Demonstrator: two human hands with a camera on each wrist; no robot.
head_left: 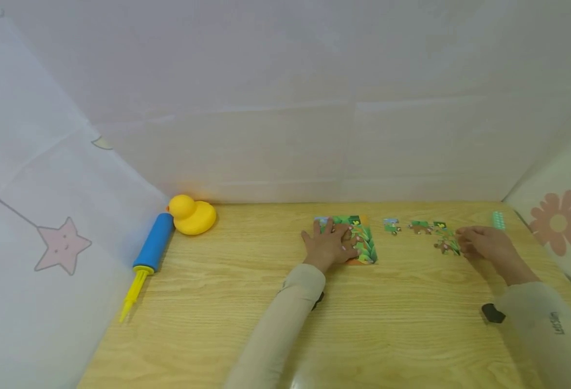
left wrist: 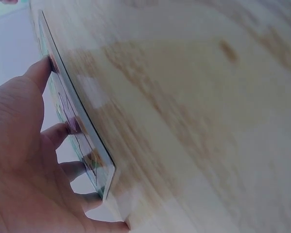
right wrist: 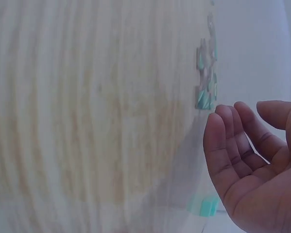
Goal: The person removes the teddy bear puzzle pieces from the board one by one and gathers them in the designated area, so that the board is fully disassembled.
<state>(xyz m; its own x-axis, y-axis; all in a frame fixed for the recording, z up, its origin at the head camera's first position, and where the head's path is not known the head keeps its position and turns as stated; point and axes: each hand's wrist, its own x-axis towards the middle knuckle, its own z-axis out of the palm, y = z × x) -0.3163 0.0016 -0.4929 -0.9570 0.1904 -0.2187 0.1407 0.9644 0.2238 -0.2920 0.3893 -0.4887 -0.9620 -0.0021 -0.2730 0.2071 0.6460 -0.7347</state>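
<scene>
My left hand (head_left: 326, 247) rests on a colourful puzzle board (head_left: 367, 249) with its fingers spread. In the left wrist view the fingertips press along the board (left wrist: 82, 121), and one finger reaches past its corner to the table. My right hand (head_left: 485, 243) hovers beside a cluster of loose puzzle pieces (head_left: 445, 246). Its fingers are loosely bent, with nothing between them in the right wrist view, and the pieces (right wrist: 204, 97) lie just past the fingertips. Part of the board's picture is hidden under my left hand.
More puzzle pieces (head_left: 391, 226) lie between the board and the cluster. A small mint-green studded object (head_left: 498, 220) is at the back right. On the left are a yellow rubber duck (head_left: 193, 216) and a blue and yellow hand pump (head_left: 154, 243). Fabric walls (head_left: 285, 151) enclose the wooden table (head_left: 387, 324).
</scene>
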